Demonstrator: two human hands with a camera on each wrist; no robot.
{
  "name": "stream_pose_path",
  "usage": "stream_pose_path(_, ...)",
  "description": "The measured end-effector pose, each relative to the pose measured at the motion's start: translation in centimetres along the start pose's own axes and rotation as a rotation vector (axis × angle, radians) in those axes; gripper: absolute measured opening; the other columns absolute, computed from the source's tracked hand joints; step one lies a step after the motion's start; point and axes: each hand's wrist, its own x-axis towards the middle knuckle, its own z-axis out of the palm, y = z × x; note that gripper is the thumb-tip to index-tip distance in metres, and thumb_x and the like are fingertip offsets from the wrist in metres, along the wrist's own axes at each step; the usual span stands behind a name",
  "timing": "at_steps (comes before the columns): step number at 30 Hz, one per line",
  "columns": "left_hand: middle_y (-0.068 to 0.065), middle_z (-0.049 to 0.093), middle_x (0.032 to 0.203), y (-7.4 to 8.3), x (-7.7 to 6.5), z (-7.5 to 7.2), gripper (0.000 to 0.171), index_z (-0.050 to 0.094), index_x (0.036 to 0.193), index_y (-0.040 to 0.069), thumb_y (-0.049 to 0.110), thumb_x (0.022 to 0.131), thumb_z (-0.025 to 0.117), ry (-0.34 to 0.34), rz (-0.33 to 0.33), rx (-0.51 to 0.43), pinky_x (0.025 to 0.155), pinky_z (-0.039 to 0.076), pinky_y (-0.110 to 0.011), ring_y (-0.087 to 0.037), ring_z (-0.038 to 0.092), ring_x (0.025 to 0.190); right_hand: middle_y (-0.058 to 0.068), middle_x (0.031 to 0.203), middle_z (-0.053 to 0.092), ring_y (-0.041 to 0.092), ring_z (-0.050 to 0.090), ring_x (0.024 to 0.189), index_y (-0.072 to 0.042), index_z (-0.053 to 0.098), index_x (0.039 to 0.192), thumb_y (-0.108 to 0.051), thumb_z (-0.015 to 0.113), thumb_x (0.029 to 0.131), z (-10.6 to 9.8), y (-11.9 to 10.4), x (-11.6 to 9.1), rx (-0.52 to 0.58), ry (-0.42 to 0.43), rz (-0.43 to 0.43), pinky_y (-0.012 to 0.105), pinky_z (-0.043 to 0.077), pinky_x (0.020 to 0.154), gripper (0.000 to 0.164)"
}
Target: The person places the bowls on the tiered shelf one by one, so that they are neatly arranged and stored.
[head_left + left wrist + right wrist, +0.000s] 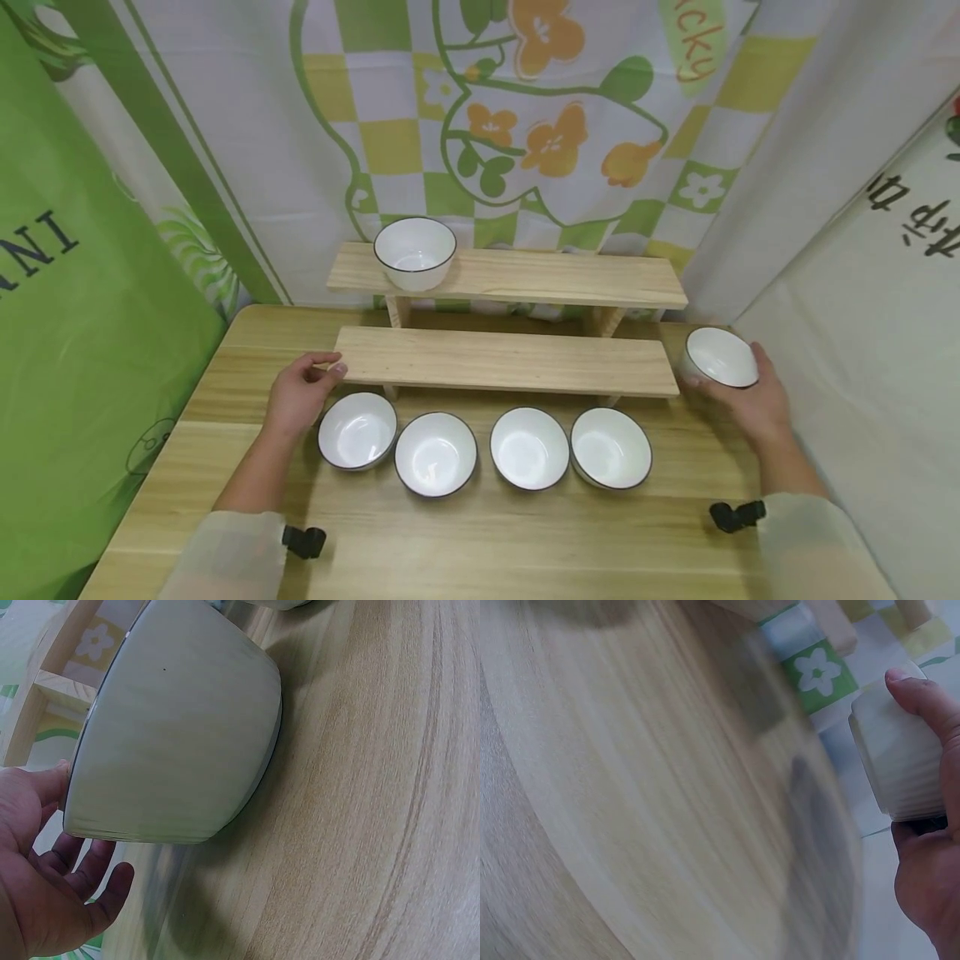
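Note:
At the right end of the wooden stand, my right hand [759, 407] grips a white dark-rimmed bowl [722, 357], held tilted above the table. The right wrist view shows the thumb on the side of this bowl [900, 754]; its inside is hidden there. My left hand [300, 392] is at the left end of the lower shelf [502, 360], thumb and forefinger touching its corner, the other fingers loosely bent. In the left wrist view a bowl [180, 727] stands in front of the left fingers and hides the shelf end. Another bowl [415, 250] sits on the upper shelf [555, 277], toward its left.
Several matching bowls stand in a row before the stand: one far left [357, 431], one beside it [436, 455], and a touching or nearly touching pair [529, 448] to the right. The wooden table [465, 550] has printed curtains [247, 125] behind and at both sides.

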Motion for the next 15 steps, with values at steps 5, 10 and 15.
stream_pose_path(5, -0.009, 0.064, 0.098, 0.0, 0.0, 0.0, 0.044, 0.070, 0.130, 0.014, 0.046, 0.100, 0.069, 0.000, -0.008, 0.008, 0.064, 0.051, -0.028, -0.019, 0.058, 0.082, 0.024, 0.170, 0.007, 0.051, 0.013, 0.153, -0.014, 0.000, 0.168, -0.045, 0.086, 0.083, -1.0, -0.7, -0.5, -0.034, 0.003, -0.005, 0.069, 0.016, 0.118, 0.124)
stream_pose_path(10, -0.010, 0.064, 0.099, -0.1, 0.0, -0.1, 0.045, 0.070, 0.131, 0.014, 0.046, 0.100, 0.069, 0.000, -0.008, 0.012, 0.065, 0.051, -0.028, -0.020, 0.058, 0.083, 0.021, 0.171, 0.010, 0.049, 0.014, 0.153, -0.019, 0.002, 0.168, -0.044, 0.087, 0.083, -1.4, -1.7, -0.9, -0.019, 0.015, -0.017, 0.067, 0.016, 0.119, 0.123)
stream_pose_path(15, -0.008, 0.064, 0.097, 0.0, 0.1, -0.1, 0.047, 0.070, 0.131, 0.013, 0.047, 0.099, 0.070, -0.005, 0.002, 0.000, 0.064, 0.051, -0.028, -0.018, 0.058, 0.081, 0.021, 0.171, 0.010, 0.048, 0.014, 0.153, -0.020, 0.002, 0.168, -0.044, 0.087, 0.083, -1.7, -2.4, -1.3, -0.011, 0.020, -0.015, 0.067, 0.015, 0.120, 0.122)
